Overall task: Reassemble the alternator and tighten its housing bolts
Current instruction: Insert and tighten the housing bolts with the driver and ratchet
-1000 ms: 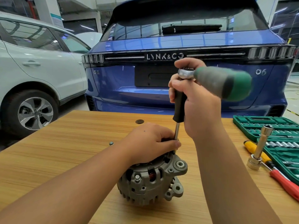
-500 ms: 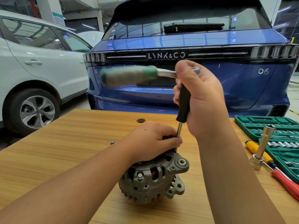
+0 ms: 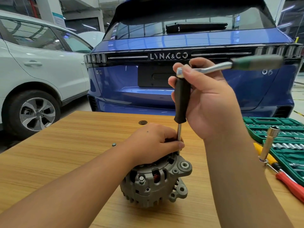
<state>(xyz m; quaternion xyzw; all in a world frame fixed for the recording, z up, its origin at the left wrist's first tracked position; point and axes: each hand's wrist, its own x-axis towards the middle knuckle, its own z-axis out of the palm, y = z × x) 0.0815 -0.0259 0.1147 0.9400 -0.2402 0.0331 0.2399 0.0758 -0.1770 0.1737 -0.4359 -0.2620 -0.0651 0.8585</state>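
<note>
Hidden: the left hand (image 3: 154,142) covers the top of the alternator (image 3: 156,180), so the bolt under the driver tip cannot be seen; where the shaft meets the housing is masked by the left fingertips.
Blurred: the green handle of the ratchet (image 3: 230,65) is smeared by motion, its end hard to make out.
Cut off: the green socket case (image 3: 279,127) and the red screwdriver (image 3: 291,183) run out of view at the right edge.
Alternator: stands on the desk (image 3: 49,162), near its front middle, under the left hand.
Left grip: fingers curled over the alternator top, fingertips touching the steel shaft.
Right grip: the right hand (image 3: 209,102) is wrapped round the black extension driver (image 3: 181,99), thumb pressing on the ratchet head.
Change: half a second ago the ratchet handle pointed left; it now points right, toward the blue car (image 3: 181,43).
Loose part: a small bolt (image 3: 114,144) lies on the desk, left of the left hand, apart from it.
</note>
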